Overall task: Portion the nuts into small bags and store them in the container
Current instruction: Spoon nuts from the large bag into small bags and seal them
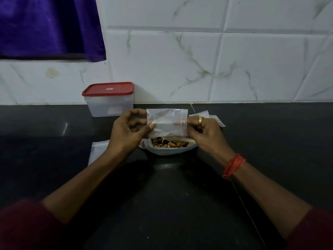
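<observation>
Now your left hand (126,131) and right hand (203,131) each pinch a side of the small bag (166,121), held above the bowl of nuts (169,147).

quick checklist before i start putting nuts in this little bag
1. Grip on the small bag: ok, the left hand and the right hand each pinch a side edge.
2. Bag mouth open: cannot tell, the film is too clear to show the opening.
3. Bag empty: ok, nothing shows inside it.
4. Nuts within reach: ok, their bowl sits just below the bag.
5. Container ready to take bags: not ok, its red lid is on.
6. Spare bags: ok, some lie on the counter.
</observation>
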Action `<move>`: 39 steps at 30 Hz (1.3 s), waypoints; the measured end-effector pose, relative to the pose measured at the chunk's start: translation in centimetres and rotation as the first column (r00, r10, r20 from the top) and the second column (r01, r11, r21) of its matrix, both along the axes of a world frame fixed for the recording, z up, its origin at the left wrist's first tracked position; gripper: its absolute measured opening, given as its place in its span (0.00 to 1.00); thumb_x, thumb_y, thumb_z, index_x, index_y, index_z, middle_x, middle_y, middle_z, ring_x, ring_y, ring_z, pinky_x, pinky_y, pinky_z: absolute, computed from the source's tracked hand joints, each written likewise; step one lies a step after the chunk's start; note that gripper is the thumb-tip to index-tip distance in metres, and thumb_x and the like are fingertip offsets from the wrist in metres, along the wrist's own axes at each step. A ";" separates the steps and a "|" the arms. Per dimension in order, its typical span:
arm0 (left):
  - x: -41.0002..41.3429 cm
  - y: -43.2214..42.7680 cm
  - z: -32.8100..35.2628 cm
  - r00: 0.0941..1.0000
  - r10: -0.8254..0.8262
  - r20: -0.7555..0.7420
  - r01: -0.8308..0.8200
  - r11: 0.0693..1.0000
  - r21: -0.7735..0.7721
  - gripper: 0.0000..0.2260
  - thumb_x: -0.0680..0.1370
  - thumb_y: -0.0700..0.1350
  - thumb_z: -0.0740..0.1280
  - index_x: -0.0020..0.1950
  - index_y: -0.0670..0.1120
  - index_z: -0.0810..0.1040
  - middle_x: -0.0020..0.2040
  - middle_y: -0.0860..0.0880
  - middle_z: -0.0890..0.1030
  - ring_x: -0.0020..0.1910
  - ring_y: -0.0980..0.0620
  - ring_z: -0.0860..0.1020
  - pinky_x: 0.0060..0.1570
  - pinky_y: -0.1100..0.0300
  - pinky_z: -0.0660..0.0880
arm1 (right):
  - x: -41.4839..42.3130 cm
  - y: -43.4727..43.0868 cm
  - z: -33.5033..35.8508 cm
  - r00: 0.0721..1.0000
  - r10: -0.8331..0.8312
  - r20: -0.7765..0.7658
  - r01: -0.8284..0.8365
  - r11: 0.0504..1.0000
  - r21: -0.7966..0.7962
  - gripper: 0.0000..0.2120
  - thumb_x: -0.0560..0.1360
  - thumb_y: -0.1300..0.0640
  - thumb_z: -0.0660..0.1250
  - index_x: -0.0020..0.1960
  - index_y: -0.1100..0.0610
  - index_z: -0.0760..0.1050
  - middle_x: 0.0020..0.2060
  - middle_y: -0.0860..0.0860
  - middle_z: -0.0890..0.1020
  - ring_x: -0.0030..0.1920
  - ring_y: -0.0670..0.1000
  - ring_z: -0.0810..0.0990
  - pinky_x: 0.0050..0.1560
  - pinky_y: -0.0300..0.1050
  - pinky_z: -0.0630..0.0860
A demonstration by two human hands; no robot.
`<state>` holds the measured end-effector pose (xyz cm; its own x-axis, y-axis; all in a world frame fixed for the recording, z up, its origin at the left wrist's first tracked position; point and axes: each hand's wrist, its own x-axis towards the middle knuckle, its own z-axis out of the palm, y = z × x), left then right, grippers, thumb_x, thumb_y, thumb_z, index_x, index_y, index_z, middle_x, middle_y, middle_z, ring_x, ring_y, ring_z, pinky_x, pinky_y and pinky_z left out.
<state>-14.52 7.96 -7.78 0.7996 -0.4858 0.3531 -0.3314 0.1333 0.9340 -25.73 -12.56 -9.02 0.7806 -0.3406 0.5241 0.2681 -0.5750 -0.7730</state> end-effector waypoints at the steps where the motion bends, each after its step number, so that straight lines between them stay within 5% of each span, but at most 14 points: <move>1: 0.0 0.0 0.0 1.000 -0.010 0.000 0.010 1.000 0.000 0.17 0.74 0.36 0.73 0.59 0.48 0.75 0.50 0.44 0.84 0.48 0.49 0.85 0.43 0.58 0.83 | -0.2 0.0 0.1 1.000 0.026 -0.012 -0.026 0.998 -0.055 0.15 0.77 0.68 0.68 0.58 0.52 0.84 0.55 0.45 0.84 0.58 0.41 0.81 0.60 0.39 0.79; 4: -0.1 0.1 0.0 1.000 -0.012 0.004 0.012 1.000 0.001 0.18 0.74 0.36 0.73 0.61 0.45 0.74 0.49 0.44 0.84 0.45 0.49 0.85 0.40 0.59 0.82 | -0.3 0.1 0.1 0.994 0.081 -0.078 -0.086 0.994 -0.069 0.13 0.75 0.60 0.74 0.59 0.54 0.84 0.53 0.46 0.85 0.53 0.45 0.83 0.55 0.40 0.80; 9: 0.2 0.0 0.2 1.000 -0.014 -0.007 0.014 1.000 0.011 0.19 0.75 0.34 0.72 0.62 0.45 0.72 0.51 0.43 0.82 0.44 0.49 0.85 0.35 0.57 0.83 | -0.8 0.5 0.2 0.993 0.059 -0.102 -0.064 0.997 -0.051 0.28 0.65 0.41 0.76 0.60 0.53 0.83 0.47 0.47 0.87 0.47 0.47 0.85 0.56 0.50 0.82; 12: 0.4 0.1 0.1 0.992 0.043 0.121 -0.051 0.997 0.060 0.18 0.75 0.34 0.71 0.62 0.46 0.72 0.55 0.46 0.80 0.44 0.48 0.84 0.37 0.57 0.83 | -0.9 0.6 0.4 0.994 0.056 -0.094 -0.061 0.997 -0.046 0.25 0.65 0.45 0.78 0.59 0.54 0.84 0.42 0.45 0.86 0.45 0.48 0.84 0.54 0.47 0.81; 17: 0.3 0.1 -0.4 0.974 0.030 0.223 -0.055 0.992 0.109 0.18 0.75 0.35 0.72 0.62 0.47 0.74 0.58 0.48 0.78 0.42 0.48 0.83 0.38 0.56 0.83 | -0.6 1.0 0.1 0.996 0.065 0.058 -0.059 0.993 -0.102 0.14 0.71 0.60 0.78 0.54 0.49 0.84 0.54 0.46 0.83 0.55 0.42 0.81 0.55 0.37 0.79; 21: 0.5 0.2 -0.1 0.972 0.039 0.232 -0.061 0.994 0.091 0.18 0.75 0.35 0.72 0.62 0.48 0.75 0.58 0.49 0.79 0.40 0.51 0.82 0.39 0.61 0.81 | -0.8 1.0 0.2 1.000 0.028 0.014 -0.027 0.998 -0.065 0.22 0.68 0.56 0.80 0.62 0.51 0.82 0.50 0.46 0.84 0.47 0.46 0.82 0.51 0.37 0.80; 24: 0.6 0.1 -0.2 0.961 0.078 0.267 -0.111 0.987 0.114 0.18 0.75 0.38 0.73 0.62 0.50 0.75 0.60 0.53 0.79 0.44 0.53 0.82 0.43 0.55 0.83 | -0.8 1.0 0.3 0.996 0.016 -0.087 -0.023 0.996 -0.081 0.23 0.67 0.49 0.79 0.62 0.49 0.82 0.46 0.42 0.84 0.44 0.44 0.82 0.50 0.35 0.79; 27: 0.8 0.4 -0.4 0.830 0.065 0.554 -0.204 0.960 0.193 0.23 0.73 0.53 0.75 0.66 0.53 0.74 0.65 0.55 0.75 0.60 0.54 0.76 0.57 0.55 0.78 | -0.5 0.8 0.0 0.994 -0.022 -0.107 0.003 0.984 -0.176 0.18 0.71 0.50 0.78 0.59 0.50 0.84 0.52 0.42 0.85 0.47 0.44 0.83 0.53 0.42 0.80; 30: 0.4 0.4 -0.5 0.644 -0.127 0.754 -0.225 0.911 0.345 0.38 0.66 0.66 0.74 0.73 0.54 0.70 0.74 0.55 0.69 0.71 0.57 0.66 0.67 0.58 0.62 | -0.2 0.7 -0.4 0.997 -0.054 -0.050 0.034 0.939 -0.342 0.15 0.70 0.52 0.76 0.56 0.52 0.85 0.55 0.43 0.84 0.50 0.44 0.83 0.53 0.47 0.80; 34: -0.5 0.0 -1.0 0.581 -0.237 0.779 -0.225 0.873 0.434 0.41 0.65 0.72 0.69 0.75 0.59 0.66 0.73 0.57 0.71 0.71 0.58 0.64 0.70 0.51 0.60 | 0.0 1.1 -0.5 0.998 -0.046 -0.045 0.018 0.870 -0.492 0.22 0.67 0.44 0.76 0.59 0.49 0.84 0.60 0.45 0.82 0.58 0.45 0.81 0.59 0.55 0.77; 39: -0.3 0.1 -1.3 0.503 -0.235 0.832 -0.297 0.857 0.421 0.38 0.67 0.71 0.68 0.73 0.58 0.69 0.68 0.55 0.75 0.66 0.54 0.69 0.65 0.54 0.59 | -0.1 1.7 -0.4 0.997 -0.027 -0.074 -0.013 0.865 -0.501 0.25 0.66 0.38 0.75 0.60 0.47 0.83 0.61 0.43 0.80 0.59 0.45 0.79 0.60 0.56 0.75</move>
<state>-14.83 8.10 -9.04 0.2599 -0.7660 0.5879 -0.9644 -0.2367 0.1180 -25.88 -10.88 -9.40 0.8233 -0.0536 0.5651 0.2151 -0.8918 -0.3981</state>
